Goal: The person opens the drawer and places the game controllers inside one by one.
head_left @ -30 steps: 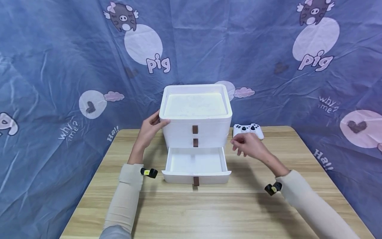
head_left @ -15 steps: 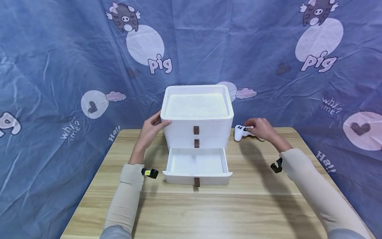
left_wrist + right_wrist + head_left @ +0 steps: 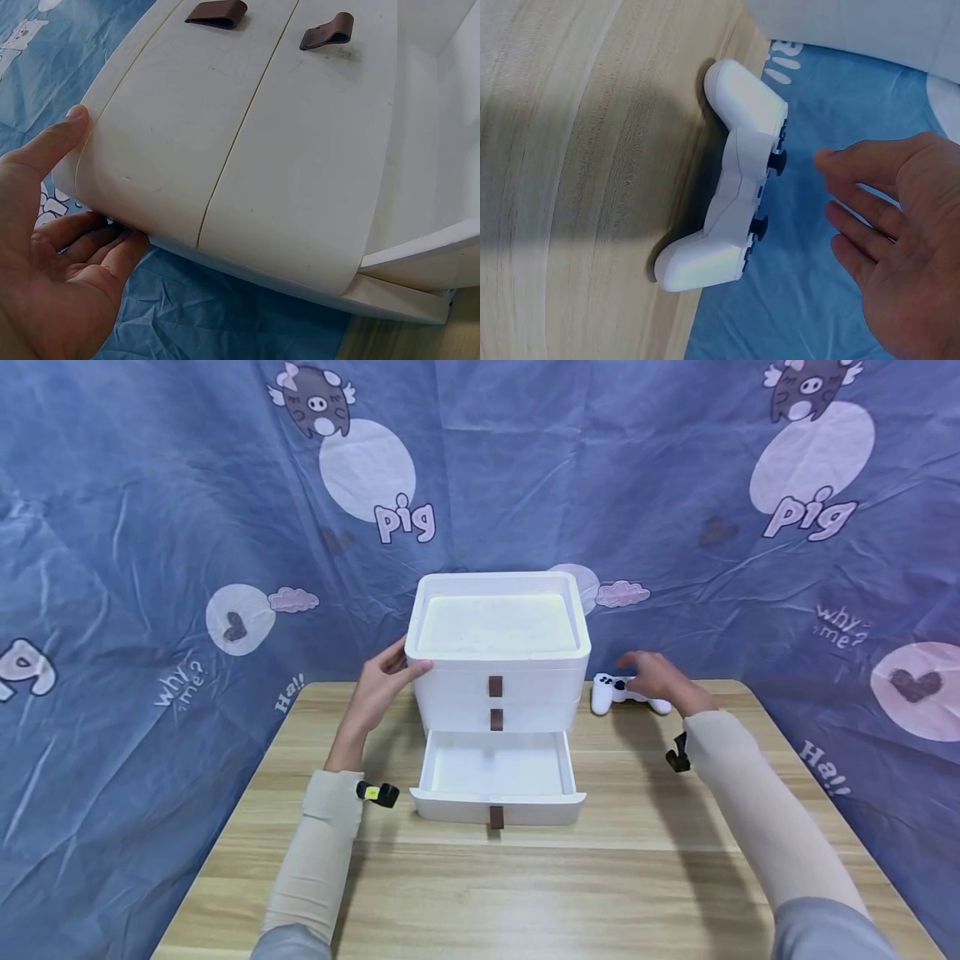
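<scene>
A white drawer cabinet (image 3: 498,693) with brown tab pulls stands on the table, its bottom drawer (image 3: 495,768) pulled out and bare inside. My left hand (image 3: 378,689) grips the cabinet's upper left corner. In the left wrist view, the thumb (image 3: 64,135) presses on the front near the top edge and the other fingers lie along the side. To the cabinet's right lies a white game controller (image 3: 739,180) with black thumbsticks. Over it hovers my right hand (image 3: 660,681), fingers relaxed and holding nothing. The right wrist view shows a gap between fingertips and controller.
The wooden table (image 3: 480,893) runs back to a blue printed cloth (image 3: 495,468) hanging behind and at both sides. The drawer's front juts toward me. A shallow tray-like top (image 3: 498,622) crowns the cabinet.
My right hand has moved away from beside the cabinet, back and right to over the controller. The left hand keeps its place on the corner. The view has shifted slightly.
</scene>
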`<move>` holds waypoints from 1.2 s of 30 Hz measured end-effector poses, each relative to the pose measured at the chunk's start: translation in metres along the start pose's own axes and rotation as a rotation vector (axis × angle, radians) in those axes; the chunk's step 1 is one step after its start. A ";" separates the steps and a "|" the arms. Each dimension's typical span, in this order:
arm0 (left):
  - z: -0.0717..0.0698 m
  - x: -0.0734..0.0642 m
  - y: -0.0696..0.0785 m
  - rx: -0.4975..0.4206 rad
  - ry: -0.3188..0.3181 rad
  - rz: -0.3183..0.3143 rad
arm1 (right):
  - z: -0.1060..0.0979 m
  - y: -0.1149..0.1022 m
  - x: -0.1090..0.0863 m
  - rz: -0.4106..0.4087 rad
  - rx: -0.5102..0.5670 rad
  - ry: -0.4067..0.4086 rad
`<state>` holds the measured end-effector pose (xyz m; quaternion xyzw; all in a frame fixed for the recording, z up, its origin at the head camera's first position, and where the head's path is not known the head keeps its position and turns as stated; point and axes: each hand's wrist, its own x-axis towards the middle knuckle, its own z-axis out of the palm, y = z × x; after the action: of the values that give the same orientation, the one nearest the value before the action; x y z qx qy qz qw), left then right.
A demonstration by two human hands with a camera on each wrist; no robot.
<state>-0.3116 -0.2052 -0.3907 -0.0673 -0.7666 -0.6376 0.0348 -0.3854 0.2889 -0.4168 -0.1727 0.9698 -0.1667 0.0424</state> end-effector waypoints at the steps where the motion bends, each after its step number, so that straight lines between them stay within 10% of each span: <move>1: 0.000 0.000 0.000 0.000 0.000 0.001 | 0.001 0.001 0.002 0.001 -0.005 -0.006; 36: 0.001 -0.002 0.000 0.003 0.006 0.021 | 0.041 0.013 0.002 0.092 -0.209 -0.122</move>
<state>-0.3098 -0.2042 -0.3916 -0.0735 -0.7668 -0.6361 0.0441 -0.3857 0.2871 -0.4598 -0.1412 0.9845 -0.0518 0.0907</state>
